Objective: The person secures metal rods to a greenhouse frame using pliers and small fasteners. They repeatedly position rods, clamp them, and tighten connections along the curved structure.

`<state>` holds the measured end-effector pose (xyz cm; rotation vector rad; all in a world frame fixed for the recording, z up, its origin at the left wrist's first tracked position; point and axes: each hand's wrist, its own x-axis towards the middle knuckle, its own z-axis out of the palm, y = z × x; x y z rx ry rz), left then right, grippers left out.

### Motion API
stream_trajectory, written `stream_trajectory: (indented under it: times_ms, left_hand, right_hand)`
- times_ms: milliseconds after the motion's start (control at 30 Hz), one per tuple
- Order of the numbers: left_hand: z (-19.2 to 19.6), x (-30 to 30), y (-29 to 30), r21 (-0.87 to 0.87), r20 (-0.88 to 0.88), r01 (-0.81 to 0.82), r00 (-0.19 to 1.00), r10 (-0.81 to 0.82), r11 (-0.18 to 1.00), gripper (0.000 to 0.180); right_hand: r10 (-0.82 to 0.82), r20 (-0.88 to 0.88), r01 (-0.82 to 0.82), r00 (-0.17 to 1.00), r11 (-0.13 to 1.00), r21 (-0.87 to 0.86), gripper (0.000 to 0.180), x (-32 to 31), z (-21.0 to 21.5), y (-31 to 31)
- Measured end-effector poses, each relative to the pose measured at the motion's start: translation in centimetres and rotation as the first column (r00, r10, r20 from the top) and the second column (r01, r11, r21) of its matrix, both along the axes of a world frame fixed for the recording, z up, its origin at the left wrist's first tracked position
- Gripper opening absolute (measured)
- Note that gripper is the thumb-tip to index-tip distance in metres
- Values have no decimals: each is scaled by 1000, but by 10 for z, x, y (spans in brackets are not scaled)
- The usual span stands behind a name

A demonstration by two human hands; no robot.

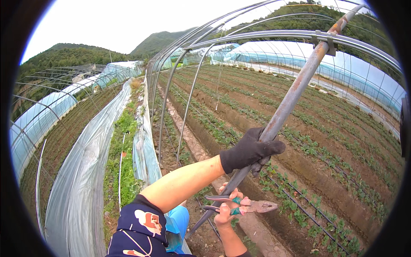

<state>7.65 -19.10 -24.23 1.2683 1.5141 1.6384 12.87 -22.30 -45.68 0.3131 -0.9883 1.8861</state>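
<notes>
My left hand point(252, 150), in a black glove, is wrapped around a slanting grey metal pole point(295, 92) with rusty patches. Lower down, my bare right hand point(226, 214) grips a pair of pliers point(260, 207) with red and green handles. The pliers' jaws point right and look closed, with nothing seen between them. Their handles cross beside the pole's lower part; whether they touch it I cannot tell. Near the top, a metal clip point(325, 42) sits where the pole crosses a long horizontal tube point(278, 33).
Bare greenhouse hoops point(164, 103) arch overhead and along the left. Planted soil ridges point(317, 158) with black drip hoses point(299, 208) run to the right. Loose plastic sheeting point(87, 167) lies beside a grassy strip point(124, 156). A thin string point(218, 81) hangs ahead. Film-covered tunnels point(274, 53) stand behind.
</notes>
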Motion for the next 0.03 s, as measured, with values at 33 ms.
stream_trajectory:
  times_ms: [33]
  left_hand:
    - [-5,-4,5,13,-90,-5,996,6,1000,27]
  right_hand:
    - [15,13,-15,1000,1000,3,40,1,-2,4]
